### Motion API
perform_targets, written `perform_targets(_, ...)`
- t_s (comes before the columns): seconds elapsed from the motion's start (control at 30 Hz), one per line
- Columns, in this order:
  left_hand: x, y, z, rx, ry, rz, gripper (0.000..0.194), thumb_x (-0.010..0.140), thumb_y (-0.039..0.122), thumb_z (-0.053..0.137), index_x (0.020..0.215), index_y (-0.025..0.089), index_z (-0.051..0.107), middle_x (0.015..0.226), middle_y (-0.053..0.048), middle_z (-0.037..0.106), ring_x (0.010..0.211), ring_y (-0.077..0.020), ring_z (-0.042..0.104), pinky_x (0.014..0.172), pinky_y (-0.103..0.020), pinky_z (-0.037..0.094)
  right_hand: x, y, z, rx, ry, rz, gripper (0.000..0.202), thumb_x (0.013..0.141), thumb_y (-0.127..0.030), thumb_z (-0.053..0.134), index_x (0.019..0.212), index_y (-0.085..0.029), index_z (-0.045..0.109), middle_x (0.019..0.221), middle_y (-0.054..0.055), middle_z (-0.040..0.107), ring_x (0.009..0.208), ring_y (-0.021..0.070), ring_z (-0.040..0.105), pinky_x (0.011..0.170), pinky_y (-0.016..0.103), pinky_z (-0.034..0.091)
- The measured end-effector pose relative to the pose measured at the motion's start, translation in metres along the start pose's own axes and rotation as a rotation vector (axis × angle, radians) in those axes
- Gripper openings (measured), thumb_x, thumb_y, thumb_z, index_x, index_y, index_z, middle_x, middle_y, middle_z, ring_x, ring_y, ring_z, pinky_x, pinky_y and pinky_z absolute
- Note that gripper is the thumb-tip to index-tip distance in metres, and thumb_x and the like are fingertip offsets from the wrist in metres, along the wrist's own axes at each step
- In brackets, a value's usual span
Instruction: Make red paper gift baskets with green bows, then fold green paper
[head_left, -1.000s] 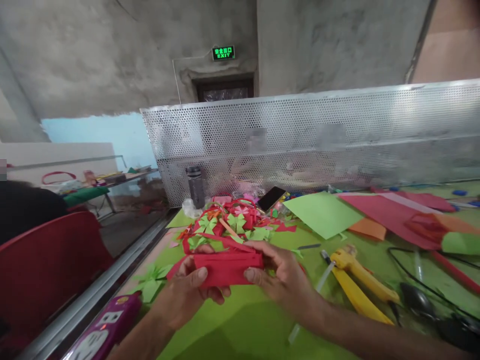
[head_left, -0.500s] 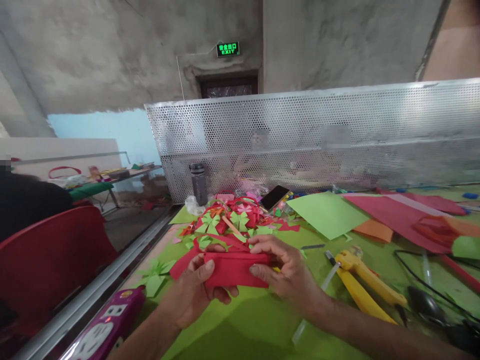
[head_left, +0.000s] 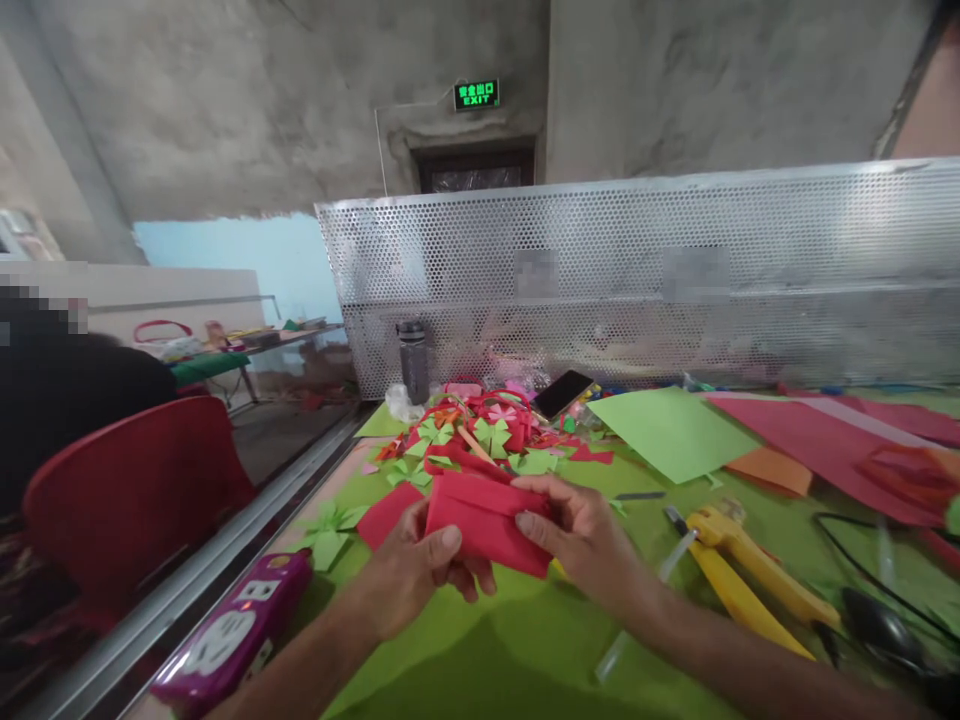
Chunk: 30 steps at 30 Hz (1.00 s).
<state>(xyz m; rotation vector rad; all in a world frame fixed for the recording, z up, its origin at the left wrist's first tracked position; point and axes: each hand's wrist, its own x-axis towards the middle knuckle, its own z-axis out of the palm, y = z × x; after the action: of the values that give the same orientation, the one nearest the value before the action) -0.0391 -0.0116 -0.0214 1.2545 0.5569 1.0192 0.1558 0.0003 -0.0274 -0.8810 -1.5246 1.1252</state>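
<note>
A red folded paper piece (head_left: 484, 515), shaped like a flat box or pouch, is held up between both hands over the green tabletop. My left hand (head_left: 427, 560) grips its left end, thumb in front and fingers underneath. My right hand (head_left: 574, 530) pinches its right end, thumb on the front face and fingers along the top edge. Just behind lie another red paper piece (head_left: 386, 512) and a heap of red items with light green paper flowers (head_left: 491, 436). The fingers behind the red paper are partly hidden.
To the right lie a yellow glue gun (head_left: 739, 550), a glue stick (head_left: 611, 655) and a black cable. Green paper sheets (head_left: 667, 430), a phone (head_left: 562, 393) and a dark bottle (head_left: 413, 362) are further back. A purple power strip (head_left: 240, 625) sits left; a seated person is beyond.
The red paper piece has turned in my hands, its right end now lower and more of its top fold showing. The whole view has shifted slightly, so things sit further right.
</note>
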Motion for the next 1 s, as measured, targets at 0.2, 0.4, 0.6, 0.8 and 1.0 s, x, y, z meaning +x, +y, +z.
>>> perform_targets(0.2, -0.001, -0.01, 0.007, -0.06, 0.157, -0.056, 0.034, 0.074, 0.047, 0.069, 0.077, 0.013, 0.062, 0.056, -0.002, 0.068, 0.047, -0.0123, 0.062, 0.046, -0.019, 0.05, -0.004, -0.003, -0.003, -0.23, -0.095, 0.001, 0.047, 0.081, -0.048, 0.057, 0.111, -0.013, 0.06, 0.106, 0.013, 0.067, 0.093, 0.0244, 0.064, 0.08, 0.039, 0.052)
perform_targets(0.4, 0.001, -0.011, 0.009, -0.103, 0.214, -0.122, 0.037, 0.075, 0.049, 0.067, 0.082, 0.012, 0.064, 0.057, -0.003, 0.067, 0.046, -0.0127, 0.062, 0.045, -0.02, 0.051, -0.008, -0.002, -0.004, -0.667, -0.165, -0.097, 0.093, 0.065, -0.065, 0.063, 0.133, -0.004, 0.045, 0.145, 0.024, 0.033, 0.132, 0.0391, 0.031, 0.106, 0.056, 0.028)
perform_targets(0.6, 0.0, -0.008, 0.011, -0.096, 0.158, -0.091, 0.046, 0.061, 0.043, 0.08, 0.091, 0.012, 0.063, 0.065, -0.005, 0.069, 0.056, -0.0169, 0.065, 0.054, -0.028, 0.054, -0.013, -0.005, 0.002, -0.79, -0.172, -0.09, 0.085, 0.067, -0.05, 0.069, 0.135, -0.011, 0.038, 0.145, 0.02, 0.032, 0.132, 0.0325, 0.034, 0.106, 0.049, 0.034)
perform_targets(0.8, -0.002, -0.001, 0.014, 0.019, 0.104, 0.0, 0.065, 0.055, 0.031, 0.085, 0.112, 0.016, 0.056, 0.082, -0.004, 0.068, 0.062, -0.0158, 0.064, 0.056, -0.026, 0.053, -0.011, -0.006, 0.0, -0.618, -0.172, -0.109, 0.072, 0.067, -0.045, 0.071, 0.126, -0.015, 0.043, 0.133, 0.015, 0.047, 0.12, 0.0281, 0.046, 0.1, 0.044, 0.04)
perform_targets(1.0, -0.003, -0.006, 0.007, 0.105, 0.097, 0.043, 0.057, 0.06, 0.034, 0.082, 0.107, 0.016, 0.057, 0.075, -0.002, 0.066, 0.059, -0.0143, 0.062, 0.054, -0.025, 0.051, -0.008, -0.007, 0.0, -0.504, -0.184, -0.067, 0.068, 0.059, -0.036, 0.077, 0.118, -0.018, 0.047, 0.124, 0.011, 0.053, 0.11, 0.0268, 0.053, 0.093, 0.041, 0.043)
